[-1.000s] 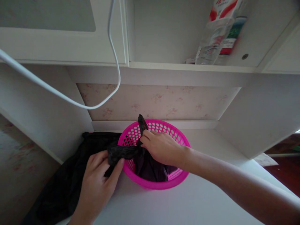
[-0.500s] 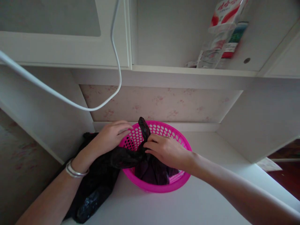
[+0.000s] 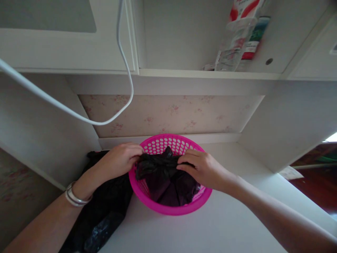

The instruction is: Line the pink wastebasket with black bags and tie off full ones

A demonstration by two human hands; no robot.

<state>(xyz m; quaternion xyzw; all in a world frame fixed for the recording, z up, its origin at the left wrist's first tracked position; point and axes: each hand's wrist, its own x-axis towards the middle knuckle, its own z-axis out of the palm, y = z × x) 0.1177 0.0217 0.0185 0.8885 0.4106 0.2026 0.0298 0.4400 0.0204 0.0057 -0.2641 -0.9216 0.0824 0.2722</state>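
A black plastic bag (image 3: 168, 186) lies bunched inside a pink perforated basket (image 3: 172, 211), its top gathered and twisted near the middle. My right hand (image 3: 200, 167) pinches the right end of that gathered top. At the other end, my left hand (image 3: 123, 160) is closed on the bag's left part at the basket's left rim; its fingertips are partly hidden. A second black bag (image 3: 105, 211), larger and crumpled, lies on the white surface to the left of the basket, partly under my left forearm.
A white cable (image 3: 105, 121) hangs across the upper left. Overhead, a shelf (image 3: 210, 73) holds a clear plastic bottle (image 3: 231, 52) and a container with a green and red label (image 3: 254, 40). White side panels (image 3: 284, 123) flank the desk surface (image 3: 210, 228).
My hands have moved apart. The loop of bag that stood up beside my right hand is now pulled down, and the gathered top stretches sideways between both hands.
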